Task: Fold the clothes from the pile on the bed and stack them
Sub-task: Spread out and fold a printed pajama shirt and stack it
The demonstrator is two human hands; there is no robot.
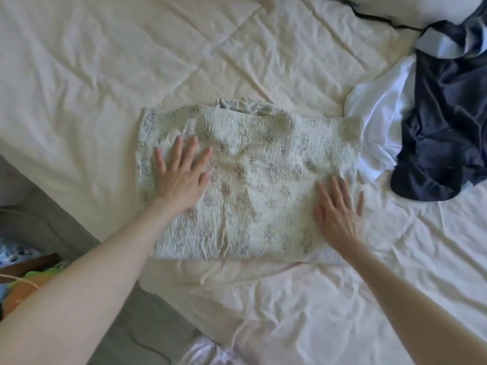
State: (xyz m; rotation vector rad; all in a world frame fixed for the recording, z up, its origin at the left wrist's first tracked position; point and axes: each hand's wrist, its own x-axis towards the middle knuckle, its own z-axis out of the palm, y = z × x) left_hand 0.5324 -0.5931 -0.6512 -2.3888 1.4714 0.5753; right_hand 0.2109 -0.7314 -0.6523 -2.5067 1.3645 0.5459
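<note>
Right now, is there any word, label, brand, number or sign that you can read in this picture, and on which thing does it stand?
None: no text can be read.
Patterned garment under the left hand and right hand: only drawn flower-like figures, no letters.
Dark navy garment and white cloth: no print or label shows.
Items at the lower left edge: too blurred to tell.

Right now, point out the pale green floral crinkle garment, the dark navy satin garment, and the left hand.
Pale green floral crinkle garment point(253, 180), head view: centre of its flattened front.
Dark navy satin garment point(445, 122), head view: middle of the crumpled fabric.
Left hand point(181, 175), head view: back of the hand, pressing flat.
</note>
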